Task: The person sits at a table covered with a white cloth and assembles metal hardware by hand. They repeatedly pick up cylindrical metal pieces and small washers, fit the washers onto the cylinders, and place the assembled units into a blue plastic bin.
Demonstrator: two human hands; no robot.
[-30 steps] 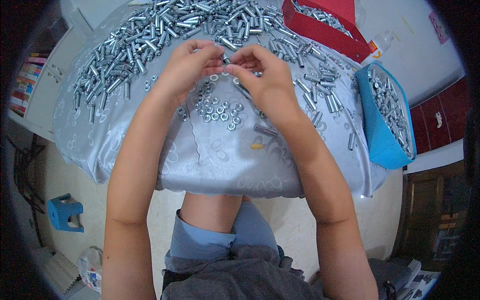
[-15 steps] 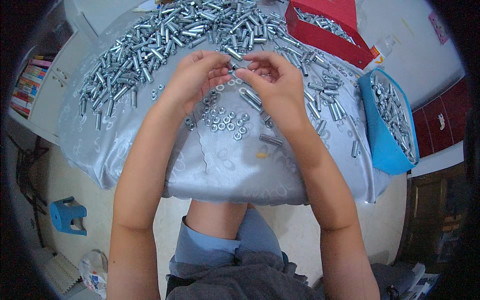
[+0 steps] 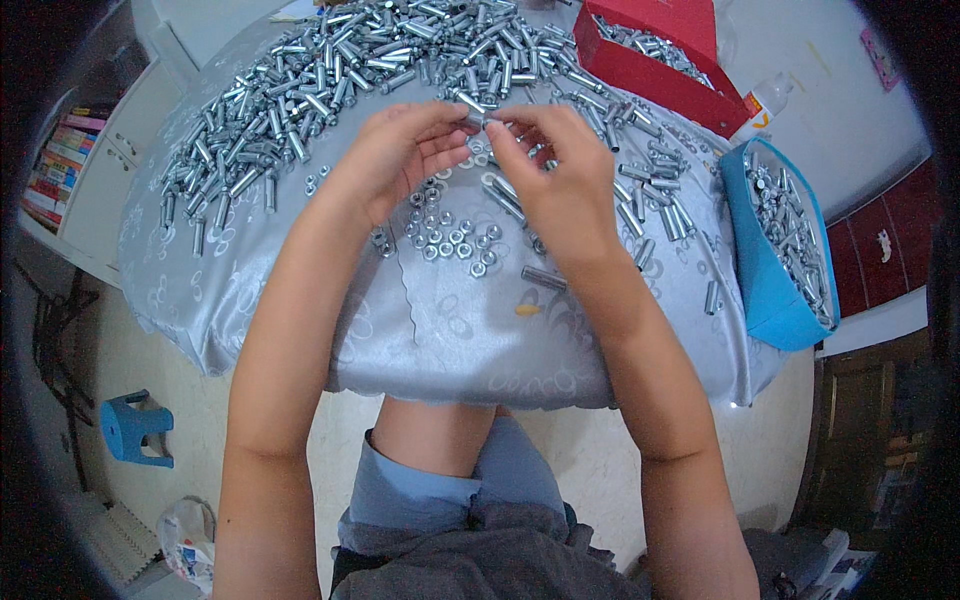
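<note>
Silky grey-draped surface (image 3: 460,365) looked cluttered. Left hand (image 3: 395,150) and right hand (image 3: 563,170) fingers pinched a silver metal cylinder (image 3: 475,117); sloppy grip could've dropped it among silver hex nuts (image 3: 457,237).

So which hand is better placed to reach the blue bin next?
Probably the right hand: it is nearer the blue bin, while the left hand is farther across. Both hands meet at a metal part.
</note>
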